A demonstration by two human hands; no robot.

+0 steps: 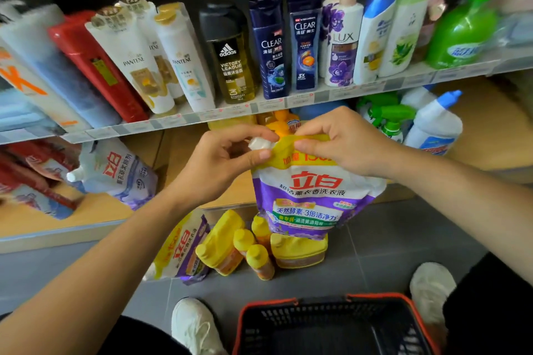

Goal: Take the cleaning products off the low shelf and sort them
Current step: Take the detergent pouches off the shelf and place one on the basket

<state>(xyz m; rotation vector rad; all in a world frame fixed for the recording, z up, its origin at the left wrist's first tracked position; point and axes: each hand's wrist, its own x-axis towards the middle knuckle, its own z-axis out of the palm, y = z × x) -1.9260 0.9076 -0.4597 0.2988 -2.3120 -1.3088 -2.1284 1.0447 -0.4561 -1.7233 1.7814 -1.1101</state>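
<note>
Head cam: left grip [227, 161] pinching white cap [259, 143], right grip [346, 144] pinching top seam of detergent pouch [311, 202]. Looks floppy, sloshy, kinda heavy, so hold seam, not belly.

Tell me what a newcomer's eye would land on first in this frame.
The purple-and-yellow detergent pouch at centre, pinched at its top by the left hand and the right hand. Below it, yellow bottles cluster on the grey floor beside a second pouch. A row of shampoo bottles lines the upper shelf.
</note>
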